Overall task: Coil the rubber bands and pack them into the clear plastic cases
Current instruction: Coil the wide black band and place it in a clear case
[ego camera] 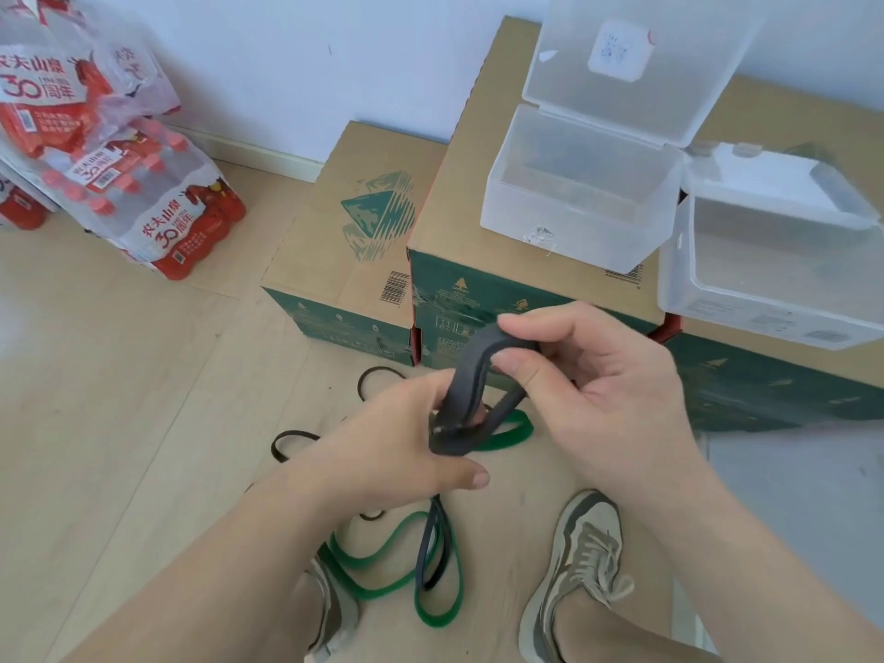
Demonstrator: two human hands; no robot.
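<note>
Now the dark rubber band [471, 390] sits half-coiled below the open clear case [564, 217]: left hand [397, 437] grips its lower turns, right hand [607, 390] pinches the top loop. Should either grip slacken, the springy coil would likely spring apart.

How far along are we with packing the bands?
Nothing looks packed: the left case stands open and looks empty. The left hand and right hand hold a dark band, partly coiled. Green bands and thin dark bands lie loose on the floor.
</note>
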